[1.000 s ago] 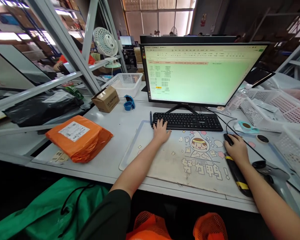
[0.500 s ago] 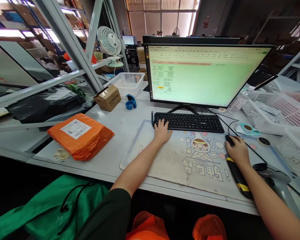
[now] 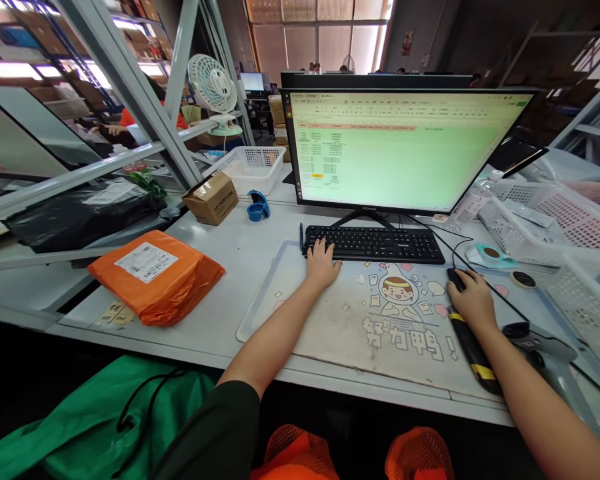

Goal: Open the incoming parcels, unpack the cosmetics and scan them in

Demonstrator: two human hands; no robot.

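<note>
My left hand (image 3: 322,265) rests with its fingers spread on the left end of a black keyboard (image 3: 375,243). My right hand (image 3: 473,300) is curled over a black mouse (image 3: 456,279) on a worn desk mat (image 3: 370,320) printed with a cartoon figure. Behind the keyboard a wide monitor (image 3: 405,150) shows a pale green spreadsheet. Both forearms lie across the mat.
An orange mailer bag (image 3: 155,275) lies at the left, with a small cardboard box (image 3: 211,198) and a blue tape dispenser (image 3: 257,207) behind it. White mesh baskets (image 3: 540,213) crowd the right. A handheld scanner (image 3: 540,340) sits by my right forearm. A fan (image 3: 211,83) stands on the shelf frame.
Only the camera shifted slightly; both hands stay on the keyboard and the mouse.
</note>
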